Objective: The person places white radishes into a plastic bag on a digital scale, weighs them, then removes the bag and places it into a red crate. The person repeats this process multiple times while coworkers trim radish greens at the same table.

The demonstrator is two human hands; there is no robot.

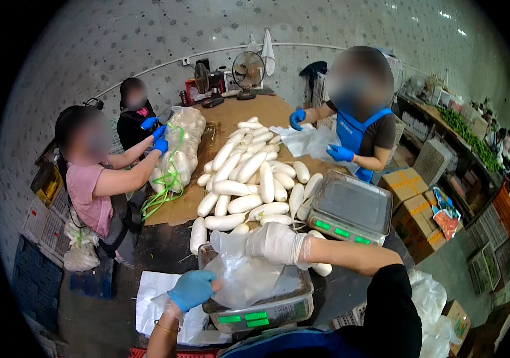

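My left hand (191, 290), in a blue glove, pinches the edge of a clear plastic bag (248, 282). The bag lies over the pan of a digital scale (261, 315) with lit green displays; pale shapes show dimly through it. Across the scale reaches my right hand (272, 243), in a whitish glove, at the bag's far side. Its fingers are hidden by the glove and film, so its grip cannot be made out. Just beyond lies a heap of white daikon radishes (241, 179). White sheets of plastic (156, 295) rest left of the scale.
A second scale (351, 203) stands at right of the heap. Opposite, a blue-aproned person (362, 134) handles plastic bags (308, 141). Two people at left touch a large clear sack of radishes (181, 152) with green ties. Cardboard boxes (416, 210) stand at right.
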